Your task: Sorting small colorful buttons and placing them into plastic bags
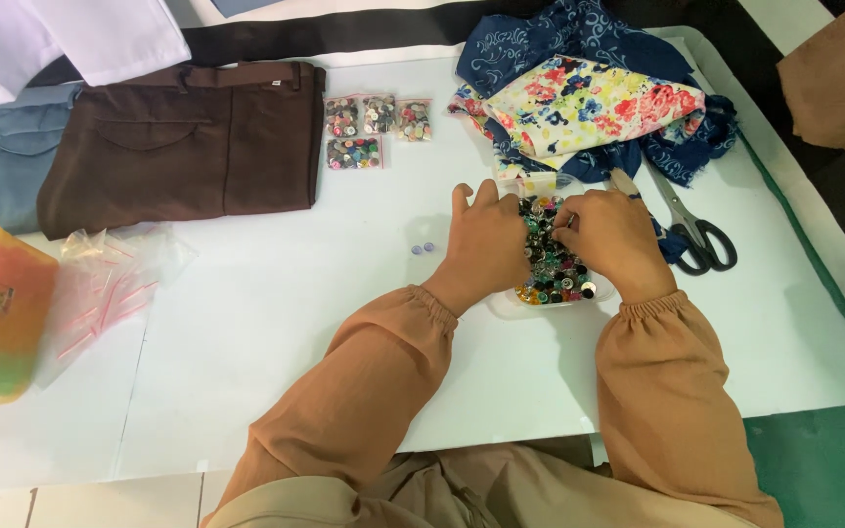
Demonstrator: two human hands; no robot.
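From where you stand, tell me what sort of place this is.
Probably a home sewing or craft spot set up on a white sheet: both hands sort a tray of mixed buttons, with scissors, folded floral fabric and bagged buttons nearby.

Left hand, right hand in button tray; scissors beside; brown trousers far left.

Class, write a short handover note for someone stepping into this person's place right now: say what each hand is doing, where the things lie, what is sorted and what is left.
Left hand: resting on the heap of mixed buttons in the clear tray, fingers spread.
Right hand: fingers in the same heap; whether it pinches one is hidden.
Done: four small bags of buttons lie beside the brown trousers; two pale buttons sit apart on the table.
Left: the tray is full; empty bags wait at the left.
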